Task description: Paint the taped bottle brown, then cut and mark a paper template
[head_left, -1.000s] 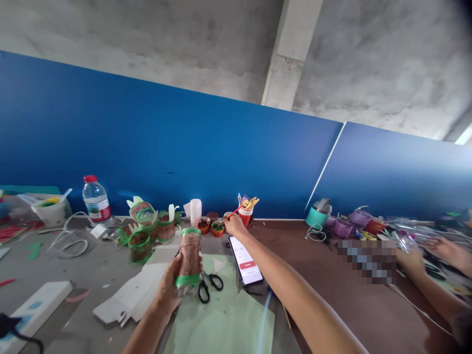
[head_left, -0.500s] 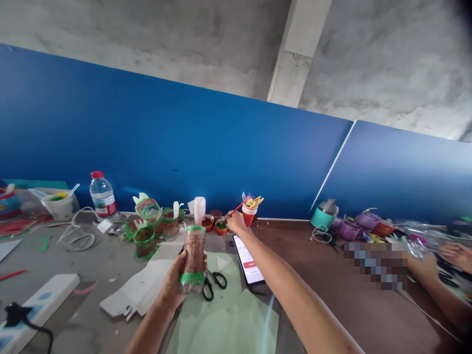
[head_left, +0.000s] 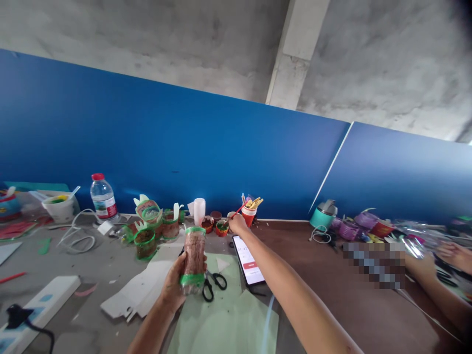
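My left hand (head_left: 176,280) is wrapped round a plastic bottle section (head_left: 194,253), painted brown with bright green bands at top and bottom, held upright over the table. My right hand (head_left: 239,224) reaches far forward, fingers closed on a thin red stick (head_left: 239,208) slanting up to the right; its lower end is hidden. Just left of these fingers stand small red tubs (head_left: 221,227) with dark contents. A red and white cup (head_left: 249,215) holding yellow clips or sticks is right behind the hand. Below the bottle section lie black-handled scissors (head_left: 214,285).
A phone (head_left: 248,260) with a lit screen lies under my right forearm. Green-rimmed pots (head_left: 145,242), a water bottle (head_left: 103,197) and a white cable stand left. A power strip (head_left: 40,309) is front left. Another person's hands (head_left: 424,265) handle clear plastic at right.
My right hand has shifted very slightly rightward beside the small tubs, with the red stick still in it. My left hand keeps the bottle section in nearly the same place.
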